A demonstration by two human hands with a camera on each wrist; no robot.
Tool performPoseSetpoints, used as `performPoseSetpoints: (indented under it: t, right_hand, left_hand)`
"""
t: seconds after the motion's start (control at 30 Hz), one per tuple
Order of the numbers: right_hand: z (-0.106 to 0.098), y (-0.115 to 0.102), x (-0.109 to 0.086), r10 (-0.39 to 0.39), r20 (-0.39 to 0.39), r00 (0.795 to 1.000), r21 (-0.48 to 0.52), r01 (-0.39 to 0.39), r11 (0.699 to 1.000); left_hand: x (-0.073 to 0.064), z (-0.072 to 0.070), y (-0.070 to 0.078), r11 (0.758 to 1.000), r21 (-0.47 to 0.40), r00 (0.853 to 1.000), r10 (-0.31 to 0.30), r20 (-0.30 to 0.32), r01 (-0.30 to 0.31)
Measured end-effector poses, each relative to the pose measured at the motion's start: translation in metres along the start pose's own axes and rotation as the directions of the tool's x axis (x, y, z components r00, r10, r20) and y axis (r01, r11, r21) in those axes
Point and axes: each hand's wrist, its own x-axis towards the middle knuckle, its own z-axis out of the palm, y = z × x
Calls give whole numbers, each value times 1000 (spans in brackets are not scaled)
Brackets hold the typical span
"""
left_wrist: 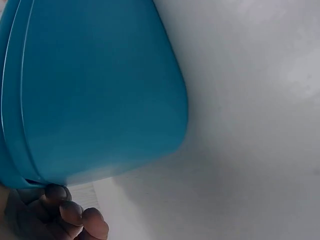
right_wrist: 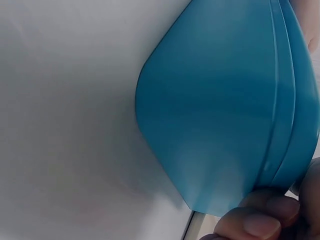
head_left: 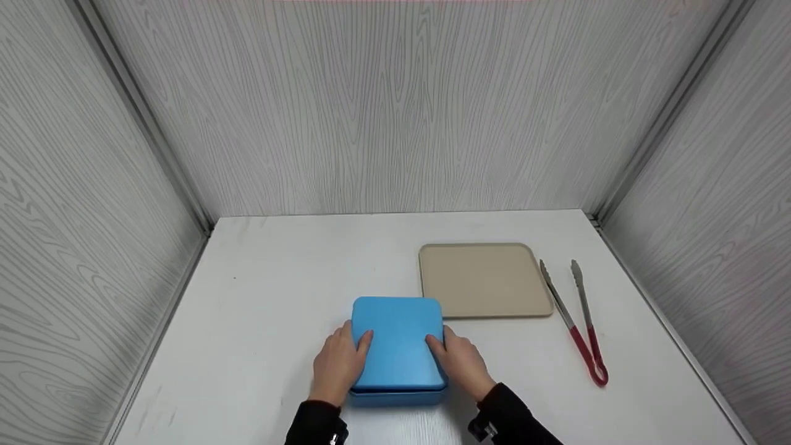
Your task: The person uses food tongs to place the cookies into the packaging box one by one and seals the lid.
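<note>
A blue lidded box (left_wrist: 100, 95) stands on the white table, near the front middle in the head view. Its flat lid (head_left: 398, 349) lies on top, and a dark gap shows along the near edge between lid and box. At the lid's left side, my left hand (head_left: 338, 364) grips the edge, thumb on top. My right hand (head_left: 463, 364) grips the opposite edge, its thumb also on the upper face. In the right wrist view, curled fingertips (right_wrist: 262, 225) sit just under the rim. What the box contains is hidden.
Behind the box and to its right lies a beige tray (head_left: 485, 281), its near left corner partly covered by the box. Tongs with red handles (head_left: 590, 352) lie spread beside the tray. Grey wood-grain panels (head_left: 395, 111) enclose the table at the back and both sides.
</note>
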Motion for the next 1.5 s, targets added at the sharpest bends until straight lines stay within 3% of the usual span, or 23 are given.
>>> performPoseSetpoints:
  t: [0.17, 0.4, 0.67, 0.83, 0.97, 1.3, 1.4, 1.5]
  right_hand:
    - [2, -1, 0, -21, -33, 999, -25, 20, 1000]
    - [2, -1, 0, -28, -40, 999, -46, 26, 999]
    - [1, 2, -4, -51, -11, 999, 32, 51, 998]
    - [1, 3, -7, -27, 28, 999, 66, 25, 998]
    - [1, 3, -8, -4, 44, 999, 45, 2, 999]
    - [3, 6, -9, -29, 11, 1000, 33, 29, 999]
    - [1, 9, -8, -44, -34, 998, 8, 44, 999]
    - [-2, 11, -6, -110, -115, 987, -86, 101, 991]
  left_hand:
    - [0, -2, 0, 999, -37, 1000, -16, 17, 17]
    - [-1, -3, 1, 994, -52, 992, -90, 83, 94]
    - [-7, -4, -1, 991, -91, 993, -87, 83, 94]
    - [-10, -1, -4, 989, -114, 991, -88, 98, 99]
    - [-12, 0, -5, 987, -124, 990, -89, 110, 102]
    - [-13, 1, -4, 988, -89, 986, -115, 120, 126]
    - [-13, -1, -3, 994, -42, 991, -99, 87, 103]
    - [-14, -6, 0, 1000, 11, 1000, -11, 8, 11]
